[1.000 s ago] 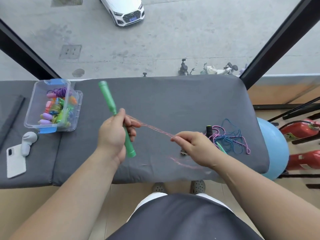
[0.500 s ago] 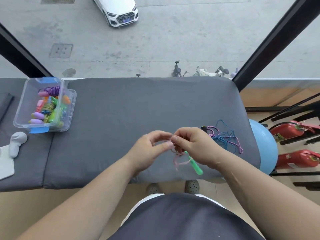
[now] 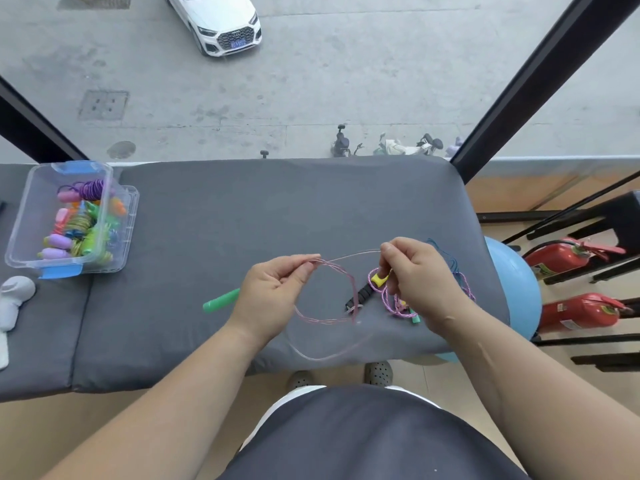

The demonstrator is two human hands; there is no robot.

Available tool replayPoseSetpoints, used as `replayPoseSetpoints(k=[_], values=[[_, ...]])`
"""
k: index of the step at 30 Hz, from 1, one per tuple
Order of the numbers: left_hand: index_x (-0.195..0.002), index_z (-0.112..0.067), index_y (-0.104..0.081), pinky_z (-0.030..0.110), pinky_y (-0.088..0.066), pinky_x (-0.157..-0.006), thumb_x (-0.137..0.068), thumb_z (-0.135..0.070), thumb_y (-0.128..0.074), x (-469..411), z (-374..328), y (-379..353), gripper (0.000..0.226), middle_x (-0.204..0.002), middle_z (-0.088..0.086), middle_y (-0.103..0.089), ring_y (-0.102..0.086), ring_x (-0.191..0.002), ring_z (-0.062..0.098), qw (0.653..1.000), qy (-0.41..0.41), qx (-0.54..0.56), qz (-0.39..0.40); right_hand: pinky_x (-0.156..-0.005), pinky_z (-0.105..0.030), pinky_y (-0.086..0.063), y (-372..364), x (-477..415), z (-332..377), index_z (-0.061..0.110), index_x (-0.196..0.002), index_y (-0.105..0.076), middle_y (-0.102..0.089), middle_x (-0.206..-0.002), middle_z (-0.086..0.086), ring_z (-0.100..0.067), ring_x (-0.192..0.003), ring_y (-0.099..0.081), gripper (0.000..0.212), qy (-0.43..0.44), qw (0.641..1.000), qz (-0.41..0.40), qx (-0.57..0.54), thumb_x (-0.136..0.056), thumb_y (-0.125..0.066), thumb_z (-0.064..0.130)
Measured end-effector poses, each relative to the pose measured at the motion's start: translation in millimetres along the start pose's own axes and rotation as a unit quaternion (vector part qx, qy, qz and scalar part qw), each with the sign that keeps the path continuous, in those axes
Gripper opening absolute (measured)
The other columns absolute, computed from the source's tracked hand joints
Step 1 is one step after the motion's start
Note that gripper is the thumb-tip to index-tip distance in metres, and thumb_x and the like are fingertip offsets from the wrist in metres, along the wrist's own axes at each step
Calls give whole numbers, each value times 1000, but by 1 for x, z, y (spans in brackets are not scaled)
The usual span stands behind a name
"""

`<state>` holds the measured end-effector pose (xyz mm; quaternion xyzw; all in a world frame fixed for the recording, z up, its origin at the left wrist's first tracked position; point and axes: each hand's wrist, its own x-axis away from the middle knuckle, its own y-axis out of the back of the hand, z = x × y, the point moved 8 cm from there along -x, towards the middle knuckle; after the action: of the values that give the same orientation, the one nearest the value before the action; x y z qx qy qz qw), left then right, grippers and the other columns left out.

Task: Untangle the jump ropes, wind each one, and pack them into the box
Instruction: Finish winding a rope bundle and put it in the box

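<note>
Left hand (image 3: 273, 299): thumb and forefinger pinch the thin pink jump-rope cord (image 3: 352, 289); the green plastic handle (image 3: 221, 303) projects leftward from under the palm, its hold partly hidden. Right hand (image 3: 415, 282): fingertips pinch the same cord, slightly higher; other fingers curled. The cord spans between both pinches; below, its loops hang over the grey padded bench (image 3: 242, 209), the lowest past the near edge. Tangled purple and blue cords (image 3: 388, 299) and a black ribbed handle (image 3: 360, 299) lie beneath the right hand. The clear plastic box with blue latches (image 3: 20, 230) stands far left, holding wound coloured ropes (image 3: 83, 220).
</note>
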<state>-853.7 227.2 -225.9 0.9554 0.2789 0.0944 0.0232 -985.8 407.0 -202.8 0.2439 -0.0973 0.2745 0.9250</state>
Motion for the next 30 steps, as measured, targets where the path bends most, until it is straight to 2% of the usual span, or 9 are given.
replayPoseSetpoints(k=[4,12,14,16,18,21,24,26,30], values=[[-82,-12,-61,30,-56,-71,-105,-10,-50,-15,28,43,25,-54,-3,-61,-61,-64,23,991,55,-4,-126,-49,-25,-38,35,-14,-29,7,-71,-53,-57,-64,-8,-15,-49,-50,35,-51,995,-75,-31,-103,-46,18],[-79,-22,-51,26,-30,-48,-106,-19,-44,-24,37,112,28,-48,-8,-29,-24,-42,11,947,119,90,-285,-61,-28,-44,123,-11,-128,16,-77,-58,-63,-86,-13,-17,-64,-55,27,-245,900,-334,-134,-100,-44,23],[-79,-20,-57,28,-19,-49,-105,-17,-49,-25,13,90,28,-47,-12,-33,-26,-42,9,976,73,37,-200,-78,-34,-50,122,-12,-135,15,-105,-65,-65,-115,-18,-28,-91,-58,26,-280,912,-299,26,-93,-52,35],[-84,-12,-66,19,-26,-47,-105,-12,-51,-23,-18,49,26,-45,-17,-43,-37,-42,-1,998,24,-46,-47,-104,-44,-43,98,-22,-116,22,-140,-48,-52,-140,-10,-32,-123,-50,62,-229,940,-194,162,-86,-64,50],[-90,0,-69,8,-30,-49,-104,-8,-52,-16,-41,8,23,-45,-21,-48,-44,-44,-4,990,-12,-119,80,-111,-34,-34,41,-30,-72,28,-149,-38,-45,-142,7,-14,-130,-44,79,-90,988,-34,124,-83,-77,45],[-95,8,-66,6,-32,-51,-104,-6,-51,-10,-63,-21,23,-46,-21,-50,-46,-46,-3,984,-35,-100,141,-108,-17,-35,-48,-11,-11,31,-144,-46,-56,-136,15,3,-124,-50,68,92,971,185,124,-84,-78,36],[-88,-4,-67,13,-32,-49,-105,-13,-52,-17,-75,-20,24,-48,-16,-45,-40,-45,1,993,-51,-20,102,-81,-15,-45,-74,-8,4,28,-115,-67,-73,-97,10,3,-85,-62,19,146,958,180,171,-97,-61,25],[-79,-18,-64,21,-25,-45,-103,-21,-53,-30,-68,4,27,-49,-12,-35,-28,-44,8,999,-41,26,-2,-65,-13,-42,-65,-18,-9,22,-101,-71,-72,-79,5,3,-65,-58,17,112,970,143,165,-100,-54,19],[-74,-21,-48,23,-17,-44,-107,-18,-45,-40,-42,79,33,-49,-9,-31,-24,-42,8,964,4,97,-249,-65,-26,-45,-22,-40,-66,26,-86,-71,-69,-68,4,-11,-64,-60,21,19,975,77,209,-97,-56,17]])
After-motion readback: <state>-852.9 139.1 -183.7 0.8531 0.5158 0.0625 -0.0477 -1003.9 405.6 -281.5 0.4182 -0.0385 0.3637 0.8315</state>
